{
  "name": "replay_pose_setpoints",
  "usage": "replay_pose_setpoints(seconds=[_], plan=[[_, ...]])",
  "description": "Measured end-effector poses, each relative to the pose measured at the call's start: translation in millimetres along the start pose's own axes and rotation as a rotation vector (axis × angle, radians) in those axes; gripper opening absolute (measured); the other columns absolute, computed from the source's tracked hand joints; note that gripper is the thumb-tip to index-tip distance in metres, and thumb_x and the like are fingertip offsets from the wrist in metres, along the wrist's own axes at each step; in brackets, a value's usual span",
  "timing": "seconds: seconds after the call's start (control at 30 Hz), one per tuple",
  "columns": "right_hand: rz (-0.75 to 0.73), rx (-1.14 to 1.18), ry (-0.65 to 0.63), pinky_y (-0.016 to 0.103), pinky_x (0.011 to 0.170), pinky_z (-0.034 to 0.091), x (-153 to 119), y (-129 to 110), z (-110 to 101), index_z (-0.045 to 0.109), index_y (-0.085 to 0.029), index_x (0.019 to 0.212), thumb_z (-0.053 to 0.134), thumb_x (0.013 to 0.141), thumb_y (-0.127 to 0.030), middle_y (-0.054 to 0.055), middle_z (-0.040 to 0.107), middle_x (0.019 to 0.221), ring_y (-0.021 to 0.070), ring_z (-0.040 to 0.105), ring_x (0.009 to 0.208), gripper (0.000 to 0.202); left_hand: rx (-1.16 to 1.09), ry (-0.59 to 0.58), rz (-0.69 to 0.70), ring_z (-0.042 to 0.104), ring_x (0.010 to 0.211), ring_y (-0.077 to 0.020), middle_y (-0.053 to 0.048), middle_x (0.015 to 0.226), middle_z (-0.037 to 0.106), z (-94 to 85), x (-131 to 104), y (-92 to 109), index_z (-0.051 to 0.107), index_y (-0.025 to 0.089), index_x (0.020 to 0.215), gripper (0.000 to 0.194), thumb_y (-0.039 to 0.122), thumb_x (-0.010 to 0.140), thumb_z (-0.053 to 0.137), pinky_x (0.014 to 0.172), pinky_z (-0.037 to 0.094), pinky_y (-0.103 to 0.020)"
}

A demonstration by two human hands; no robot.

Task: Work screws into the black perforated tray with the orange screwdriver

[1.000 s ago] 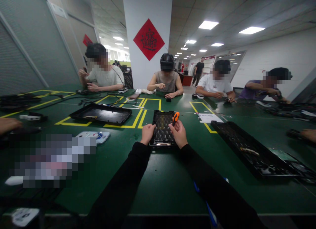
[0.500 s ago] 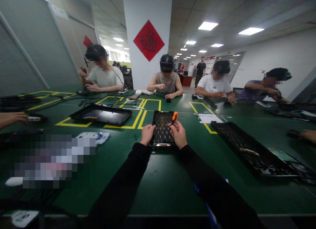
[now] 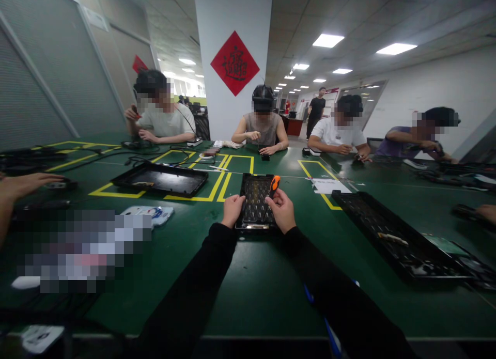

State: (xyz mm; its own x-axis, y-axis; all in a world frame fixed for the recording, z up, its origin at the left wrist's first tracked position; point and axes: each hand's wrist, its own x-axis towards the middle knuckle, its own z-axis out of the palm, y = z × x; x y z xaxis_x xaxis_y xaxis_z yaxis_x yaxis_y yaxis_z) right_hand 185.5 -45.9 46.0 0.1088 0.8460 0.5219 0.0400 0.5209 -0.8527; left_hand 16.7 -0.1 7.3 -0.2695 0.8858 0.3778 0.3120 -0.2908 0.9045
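In the head view, a shallow black case with rows of small shiny pieces inside lies on the table in front of me. My left hand is closed on its left edge, thumb over the rim. My right hand grips a screwdriver with an orange and black handle, held tilted over the right side of the case. The screwdriver's tip is too dark and small to make out.
A black tray lies left, a long black tray right. White paper and yellow tape mark the green table. Several co-workers sit across; other people's hands reach in from both sides. A pixelated item and a blue-white packet lie left.
My right hand and the screwdriver have barely shifted over the case; my left hand keeps its hold. At the far left, another person's hand has reached further in.
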Motion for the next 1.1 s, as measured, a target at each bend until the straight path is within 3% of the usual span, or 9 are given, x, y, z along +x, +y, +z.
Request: replay_pose_setpoints(seconds=[0.17,0.3,0.5,0.77,0.9,1.1], plan=[[0.057,0.111,-0.058,0.024,0.058,0.045,-0.2,-1.6,1.0,0.048,-0.017,0.115,0.052,0.076,-0.029,0.007,0.061,0.095,0.0120,0.055,0.068,0.041,0.024,-0.007,0.006,0.027,0.047,-0.0074,0.006,0.044,0.026,-0.1,1.0,-2.0,0.029,0.017,0.044,0.039,0.036,0.070,0.051,0.047,0.021,-0.022],[0.035,0.096,-0.047,0.025,0.063,0.046,0.4,-2.4,2.6,0.051,-0.017,0.109,0.056,0.073,-0.031,0.006,0.061,0.093,0.0139,0.056,0.074,0.039,0.022,-0.008,0.015,0.027,0.047,-0.0076,0.006,0.045,0.026,-0.3,1.0,-1.7,0.028,0.017,0.045,0.039,0.036,0.070,0.051,0.047,0.021,-0.022],[0.000,-0.028,-0.004,0.023,0.057,0.044,0.4,-0.3,1.1,0.054,-0.017,0.105,0.062,0.068,-0.031,0.002,0.059,0.084,0.0092,0.049,0.060,0.041,-0.007,-0.004,-0.014,0.027,0.047,-0.0078,0.006,0.044,0.027,-0.2,0.0,0.6,0.029,0.018,0.044,0.038,0.034,0.069,0.052,0.047,0.021,-0.022],[0.070,0.099,-0.055,0.022,0.055,0.043,-1.0,-3.5,1.1,0.052,-0.017,0.105,0.051,0.075,-0.028,0.005,0.061,0.089,0.0118,0.054,0.066,0.032,0.020,-0.022,0.007,0.029,0.046,-0.0079,0.006,0.044,0.028,-1.2,0.3,0.0,0.028,0.018,0.044,0.039,0.035,0.071,0.050,0.047,0.022,-0.022],[0.045,0.080,-0.069,0.023,0.060,0.045,-1.8,-5.6,2.5,0.052,-0.018,0.107,0.055,0.073,-0.030,0.005,0.061,0.090,0.0128,0.055,0.072,0.036,0.034,-0.015,0.025,0.028,0.046,-0.0078,0.006,0.044,0.026,-0.9,0.6,-0.8,0.027,0.018,0.044,0.040,0.035,0.072,0.050,0.047,0.022,-0.022],[0.002,-0.020,-0.055,0.020,0.052,0.040,-1.3,-4.9,1.0,0.057,-0.017,0.102,0.060,0.070,-0.031,0.001,0.057,0.078,0.0081,0.046,0.057,0.035,0.009,-0.012,0.009,0.028,0.046,-0.0076,0.006,0.044,0.027,-0.1,0.1,-0.7,0.028,0.018,0.045,0.039,0.036,0.071,0.051,0.047,0.022,-0.022]])
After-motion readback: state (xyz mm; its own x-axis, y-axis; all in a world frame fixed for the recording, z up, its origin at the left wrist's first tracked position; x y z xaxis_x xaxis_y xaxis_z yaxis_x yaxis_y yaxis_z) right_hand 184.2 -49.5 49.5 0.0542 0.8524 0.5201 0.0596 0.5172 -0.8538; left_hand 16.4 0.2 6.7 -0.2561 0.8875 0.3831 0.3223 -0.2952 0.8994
